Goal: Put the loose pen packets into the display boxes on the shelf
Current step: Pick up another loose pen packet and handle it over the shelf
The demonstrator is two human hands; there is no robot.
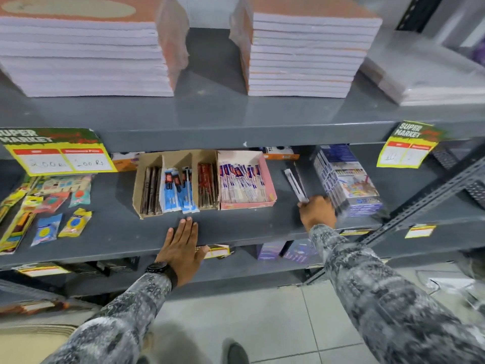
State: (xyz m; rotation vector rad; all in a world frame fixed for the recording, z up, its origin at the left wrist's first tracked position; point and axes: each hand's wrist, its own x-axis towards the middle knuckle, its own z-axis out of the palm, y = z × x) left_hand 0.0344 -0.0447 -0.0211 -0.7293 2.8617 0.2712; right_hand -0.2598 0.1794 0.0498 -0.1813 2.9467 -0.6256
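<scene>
On the grey middle shelf [236,227] stands a brown cardboard display box [137,187] with three compartments of dark, blue and red pen packets. Beside it on the right is a pink display box [270,179] full of white-and-purple packets. A loose clear pen packet [295,183] lies on the shelf to the right of the pink box. My right hand [318,211] is closed on its near end. My left hand [181,243] rests flat and empty on the shelf's front edge, just below the brown box.
A blue-and-white stack of boxed goods [346,179] stands right against my right hand. Loose yellow and blue stationery packs [52,206] lie at the left. Notebook stacks [84,53] fill the shelf above. Yellow price tags [57,153] hang from its edge.
</scene>
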